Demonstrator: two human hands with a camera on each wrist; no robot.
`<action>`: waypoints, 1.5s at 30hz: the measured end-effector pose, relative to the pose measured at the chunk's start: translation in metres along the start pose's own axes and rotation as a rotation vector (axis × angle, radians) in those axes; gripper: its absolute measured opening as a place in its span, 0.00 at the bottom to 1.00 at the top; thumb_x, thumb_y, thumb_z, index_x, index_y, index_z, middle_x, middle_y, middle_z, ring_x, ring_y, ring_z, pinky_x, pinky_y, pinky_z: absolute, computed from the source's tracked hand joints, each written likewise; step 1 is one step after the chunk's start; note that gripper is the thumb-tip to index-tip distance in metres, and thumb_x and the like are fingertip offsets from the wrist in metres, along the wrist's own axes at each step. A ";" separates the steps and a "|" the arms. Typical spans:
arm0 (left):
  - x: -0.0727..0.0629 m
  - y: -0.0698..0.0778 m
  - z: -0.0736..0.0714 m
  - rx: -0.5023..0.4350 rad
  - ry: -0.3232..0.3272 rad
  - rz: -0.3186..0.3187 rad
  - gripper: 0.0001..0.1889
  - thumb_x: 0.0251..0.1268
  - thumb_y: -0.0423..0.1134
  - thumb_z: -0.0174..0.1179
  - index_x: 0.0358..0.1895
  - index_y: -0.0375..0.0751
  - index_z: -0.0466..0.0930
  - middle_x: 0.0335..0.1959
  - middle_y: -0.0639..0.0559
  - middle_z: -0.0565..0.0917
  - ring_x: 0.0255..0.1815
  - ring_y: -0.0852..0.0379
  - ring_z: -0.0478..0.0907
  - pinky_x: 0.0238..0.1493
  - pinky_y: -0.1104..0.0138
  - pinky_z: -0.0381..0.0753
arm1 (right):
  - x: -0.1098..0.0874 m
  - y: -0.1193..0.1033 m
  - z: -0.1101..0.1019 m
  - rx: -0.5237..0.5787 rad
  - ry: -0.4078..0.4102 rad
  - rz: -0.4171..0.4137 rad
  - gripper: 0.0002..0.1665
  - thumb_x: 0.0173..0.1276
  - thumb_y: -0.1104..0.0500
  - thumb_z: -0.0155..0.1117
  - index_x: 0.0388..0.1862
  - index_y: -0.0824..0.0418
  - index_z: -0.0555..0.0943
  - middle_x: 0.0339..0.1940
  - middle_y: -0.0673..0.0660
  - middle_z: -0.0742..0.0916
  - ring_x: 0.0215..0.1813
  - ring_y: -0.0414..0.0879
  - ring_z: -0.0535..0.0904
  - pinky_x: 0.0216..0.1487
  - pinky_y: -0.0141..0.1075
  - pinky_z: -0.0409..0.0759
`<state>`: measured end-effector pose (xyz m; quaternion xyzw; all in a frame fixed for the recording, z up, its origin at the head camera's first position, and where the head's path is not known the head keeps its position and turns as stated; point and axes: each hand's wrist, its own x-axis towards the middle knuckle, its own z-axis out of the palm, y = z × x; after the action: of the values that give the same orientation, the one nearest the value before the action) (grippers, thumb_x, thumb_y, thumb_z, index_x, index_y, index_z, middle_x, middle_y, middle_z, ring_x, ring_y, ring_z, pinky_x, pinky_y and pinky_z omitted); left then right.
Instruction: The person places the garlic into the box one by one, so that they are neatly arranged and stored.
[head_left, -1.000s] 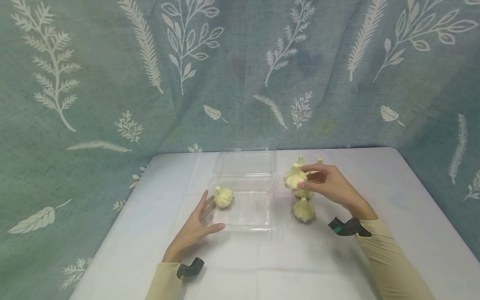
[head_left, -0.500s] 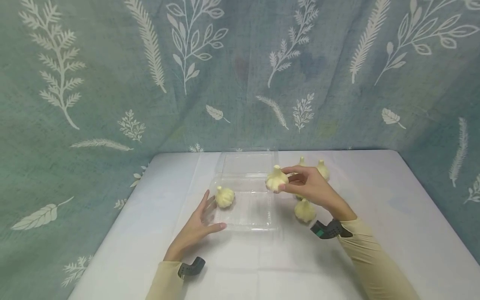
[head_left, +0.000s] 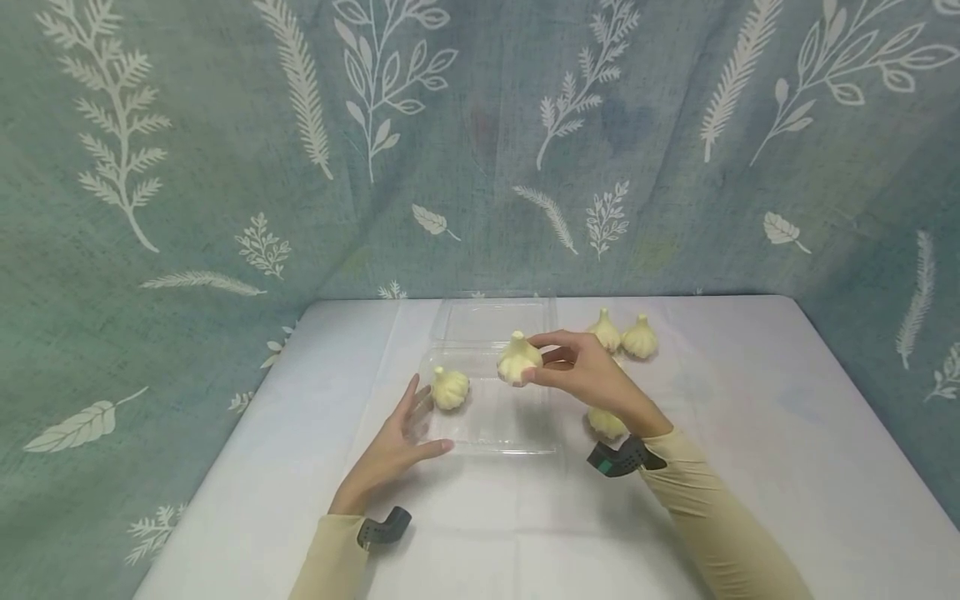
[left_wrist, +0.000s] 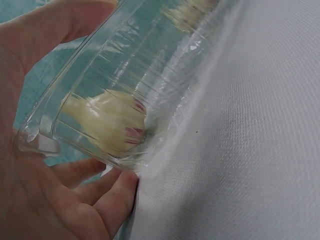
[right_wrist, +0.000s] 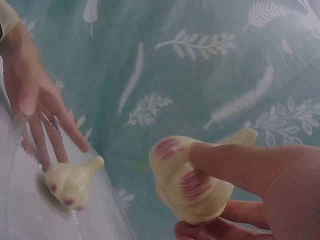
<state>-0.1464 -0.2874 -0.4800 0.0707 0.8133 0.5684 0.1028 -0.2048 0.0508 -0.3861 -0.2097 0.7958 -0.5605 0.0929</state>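
Observation:
My right hand [head_left: 585, 375] pinches a pale garlic bulb [head_left: 519, 362] between thumb and fingers, stem upward, above the right part of a clear plastic container [head_left: 487, 446]. In the right wrist view, purple streaks mark the held bulb [right_wrist: 192, 180]. Another garlic bulb [head_left: 450, 389] lies inside the container at its left. My left hand [head_left: 390, 454] rests at the container's left front corner, thumb along the front and fingers spread along the left wall. Through the plastic, the left wrist view shows the inner bulb [left_wrist: 112, 122] beside the fingers [left_wrist: 117, 200].
The container's clear lid [head_left: 495, 321] lies folded back behind it. To the right are more garlic bulbs: two at the back [head_left: 640, 337] and one in front [head_left: 604, 423], partly behind my right wrist. A white cloth covers the table [head_left: 480, 558]; a leaf-patterned curtain hangs behind.
My right hand has carried its garlic bulb leftward from above the loose bulbs to over the container. The left hand has stayed in place.

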 end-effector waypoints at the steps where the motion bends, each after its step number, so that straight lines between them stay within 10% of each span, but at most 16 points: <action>1: 0.000 0.000 0.000 -0.002 0.000 0.000 0.66 0.59 0.44 0.77 0.85 0.57 0.27 0.88 0.43 0.42 0.88 0.39 0.45 0.85 0.48 0.56 | 0.001 0.000 0.002 0.001 0.000 0.002 0.32 0.64 0.50 0.78 0.66 0.53 0.82 0.62 0.58 0.88 0.58 0.52 0.88 0.56 0.43 0.90; 45: 0.000 0.002 0.000 0.007 0.006 -0.009 0.65 0.60 0.45 0.76 0.85 0.59 0.28 0.88 0.46 0.45 0.87 0.40 0.48 0.84 0.48 0.59 | 0.026 0.015 0.080 0.024 -0.068 -0.021 0.30 0.61 0.56 0.78 0.61 0.66 0.83 0.63 0.65 0.86 0.54 0.57 0.88 0.56 0.41 0.91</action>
<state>-0.1464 -0.2868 -0.4784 0.0656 0.8159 0.5651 0.1028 -0.2006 -0.0244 -0.4258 -0.2358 0.7832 -0.5634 0.1167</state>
